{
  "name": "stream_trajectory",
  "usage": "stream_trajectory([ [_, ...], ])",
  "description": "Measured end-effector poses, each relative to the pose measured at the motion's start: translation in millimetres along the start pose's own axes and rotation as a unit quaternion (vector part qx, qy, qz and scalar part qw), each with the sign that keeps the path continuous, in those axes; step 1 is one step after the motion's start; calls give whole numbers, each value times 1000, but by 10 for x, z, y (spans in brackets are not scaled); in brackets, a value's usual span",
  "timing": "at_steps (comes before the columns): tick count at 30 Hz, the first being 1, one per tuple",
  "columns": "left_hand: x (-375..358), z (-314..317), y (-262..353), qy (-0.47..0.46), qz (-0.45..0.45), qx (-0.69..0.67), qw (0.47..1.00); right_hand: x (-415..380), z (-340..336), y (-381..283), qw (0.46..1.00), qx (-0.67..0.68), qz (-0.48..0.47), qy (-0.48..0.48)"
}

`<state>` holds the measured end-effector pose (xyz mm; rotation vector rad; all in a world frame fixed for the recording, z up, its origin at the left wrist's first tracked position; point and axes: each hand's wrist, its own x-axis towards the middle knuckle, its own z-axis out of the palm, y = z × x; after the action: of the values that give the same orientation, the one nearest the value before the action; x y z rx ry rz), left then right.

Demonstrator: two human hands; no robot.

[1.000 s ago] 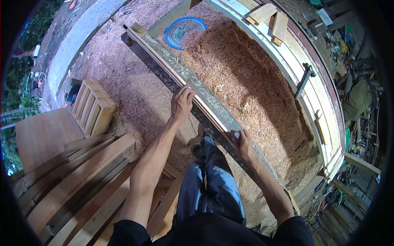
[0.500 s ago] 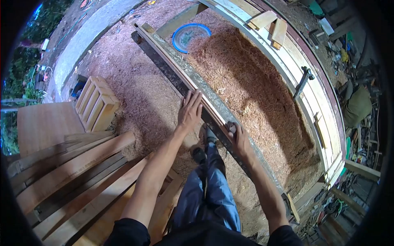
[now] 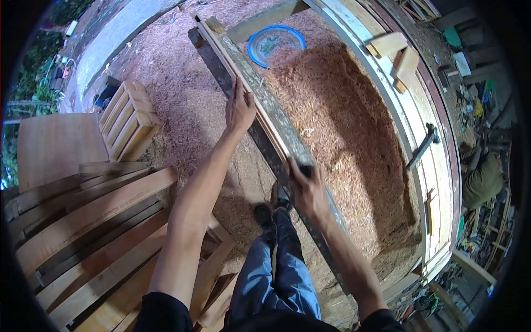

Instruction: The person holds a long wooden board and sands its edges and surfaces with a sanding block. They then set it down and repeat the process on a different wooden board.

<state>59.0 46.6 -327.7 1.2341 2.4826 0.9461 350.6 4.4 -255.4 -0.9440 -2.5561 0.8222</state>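
Observation:
A long, narrow wooden strip lies along a weathered beam that crosses the view diagonally. My left hand rests on the strip's upper part, fingers stretched along its edge and thumb apart. Lower down, my right hand is closed round a small dark object whose shape is mostly hidden; it sits on the strip, with the thumb at its near side. A second dark beam runs beside the first, on the left.
Curved planks are stacked at lower left, near a slatted wooden frame. A blue-rimmed basin sits among wood shavings. On the pale bench at right are a hammer-like tool and wood blocks. My feet are below the beam.
Both hands have moved up along the beam, the left further toward its far end. The right hand has slid with the dark object. The camera view has shifted slightly.

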Motion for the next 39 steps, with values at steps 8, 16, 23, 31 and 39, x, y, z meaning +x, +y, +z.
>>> stream_trajectory([
  [8, 1056, 159, -268, 136, -50, -74, 987, 562, 328, -13, 1000, -6, -11, -12],
  [16, 1050, 128, -236, 175, -31, -66, 982, 1018, 312, 30, 997, 20, -20, -76],
  [23, 1020, 136, -229, 170, -34, -81, 981, 1062, 277, -123, 997, 24, 12, -76],
  [31, 1029, 139, -324, 127, -41, -110, 985, 1646, 363, -97, 998, 12, -13, -56],
  [39, 1372, -184, -541, 47, -26, -89, 995, 1642, 470, -227, 993, -97, -16, -66],
])
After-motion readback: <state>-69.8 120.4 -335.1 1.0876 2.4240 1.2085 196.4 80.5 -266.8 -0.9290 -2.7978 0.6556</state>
